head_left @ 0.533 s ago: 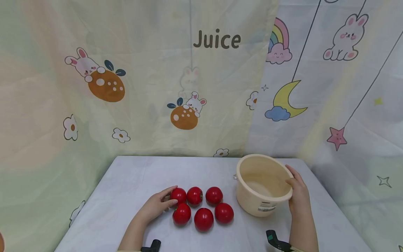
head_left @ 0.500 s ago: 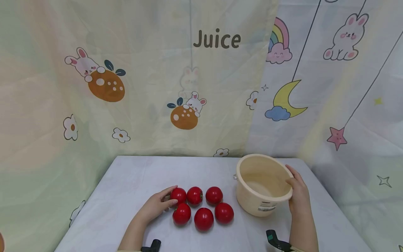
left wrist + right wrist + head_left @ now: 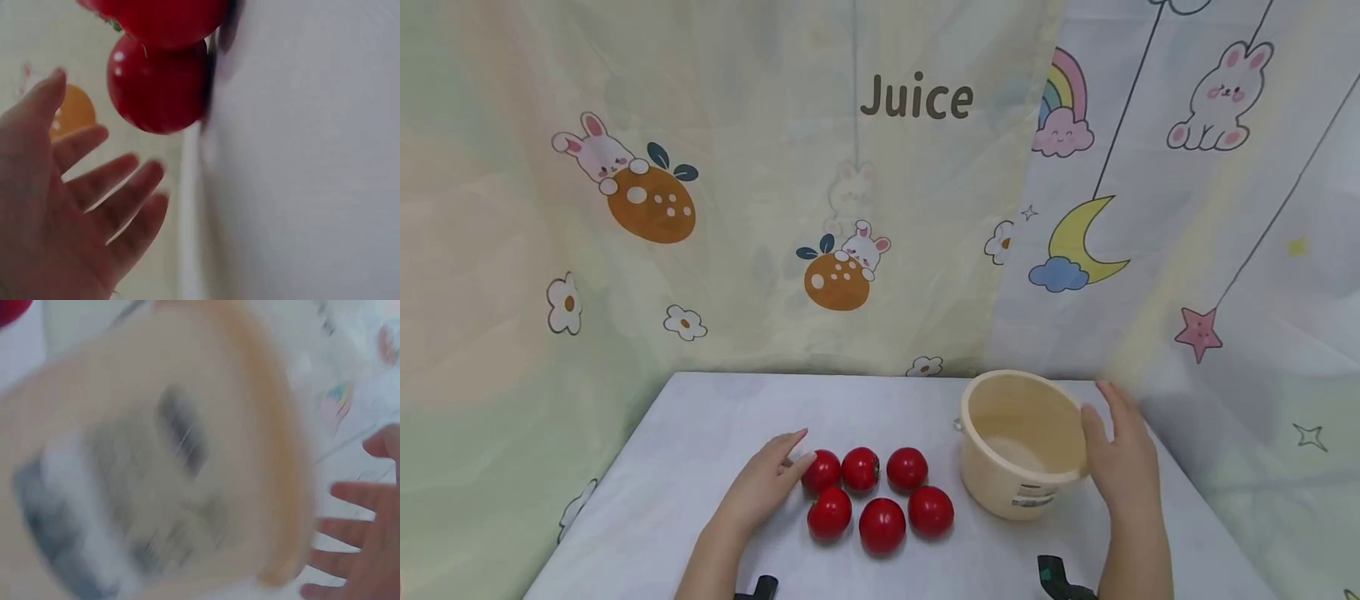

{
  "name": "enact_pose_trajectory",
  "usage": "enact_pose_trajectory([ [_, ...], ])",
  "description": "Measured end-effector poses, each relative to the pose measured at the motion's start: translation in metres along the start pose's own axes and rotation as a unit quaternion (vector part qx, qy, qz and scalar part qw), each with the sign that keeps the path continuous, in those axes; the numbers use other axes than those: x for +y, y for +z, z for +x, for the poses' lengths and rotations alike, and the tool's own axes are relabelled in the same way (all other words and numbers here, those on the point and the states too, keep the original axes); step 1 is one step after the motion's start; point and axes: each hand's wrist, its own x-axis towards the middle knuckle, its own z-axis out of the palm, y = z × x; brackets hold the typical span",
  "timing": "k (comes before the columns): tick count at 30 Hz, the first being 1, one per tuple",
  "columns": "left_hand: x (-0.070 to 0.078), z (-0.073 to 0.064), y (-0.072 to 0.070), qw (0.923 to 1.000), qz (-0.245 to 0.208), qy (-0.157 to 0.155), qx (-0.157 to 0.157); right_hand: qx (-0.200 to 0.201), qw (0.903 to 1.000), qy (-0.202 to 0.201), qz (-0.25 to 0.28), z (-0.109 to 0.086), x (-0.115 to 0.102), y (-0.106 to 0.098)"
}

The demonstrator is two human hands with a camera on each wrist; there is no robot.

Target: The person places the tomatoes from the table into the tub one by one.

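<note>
The left hand [image 3: 762, 486] is spread beside six round, glossy tomatoes [image 3: 882, 527], the right hand [image 3: 1123, 467] spread beside a smooth, tapered bucket [image 3: 988, 475] — white bench [image 3: 722, 408] below, printed cloth [image 3: 752, 150] behind.

Right wrist view: bucket [image 3: 240, 434] blurred and cut off left and bottom, label [image 3: 119, 494] unreadable; right hand [image 3: 369, 537] clipped by right edge. Left wrist view: left hand [image 3: 69, 194] clipped left and bottom, upper tomatoes [image 3: 174, 22] clipped at top. Head view: label print too small to read.
</note>
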Motion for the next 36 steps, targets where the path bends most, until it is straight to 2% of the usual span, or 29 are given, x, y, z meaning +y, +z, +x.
enact_pose_trajectory([
  [2, 0.02, -0.008, -0.011, 0.9967, 0.07, 0.019, 0.035, -0.029, 0.996, -0.08, -0.03, -0.012, -0.027, 0.003],
  [5, 0.059, -0.025, -0.026, 0.9862, 0.146, 0.048, 0.062, -0.092, 0.9785, -0.16, -0.092, -0.031, -0.066, 0.017],
  [8, 0.096, -0.046, -0.034, 0.9773, 0.188, 0.064, 0.073, -0.151, 0.9597, -0.176, -0.158, -0.05, -0.098, 0.038],
  [10, 0.115, -0.059, -0.034, 0.973, 0.204, 0.075, 0.077, -0.178, 0.9492, -0.181, -0.186, -0.061, -0.112, 0.05],
  [14, 0.137, -0.076, -0.028, 0.9645, 0.231, 0.099, 0.082, -0.205, 0.9396, -0.18, -0.206, -0.074, -0.128, 0.063],
  [19, 0.146, -0.085, -0.021, 0.9632, 0.241, 0.102, 0.063, -0.21, 0.9339, -0.176, -0.23, -0.081, -0.133, 0.068],
  [26, 0.148, -0.085, -0.019, 0.9672, 0.231, 0.098, 0.038, -0.209, 0.9334, -0.191, -0.221, -0.083, -0.132, 0.069],
  [29, 0.144, -0.082, -0.021, 0.972, 0.206, 0.106, 0.036, -0.197, 0.9405, -0.191, -0.2, -0.079, -0.129, 0.067],
  [32, 0.137, -0.077, -0.025, 0.9817, 0.158, 0.1, 0.033, -0.174, 0.9544, -0.187, -0.153, -0.069, -0.12, 0.059],
  [36, 0.119, -0.063, -0.034, 0.9934, 0.098, 0.048, 0.036, -0.152, 0.9759, -0.139, -0.073, -0.051, -0.099, 0.038],
])
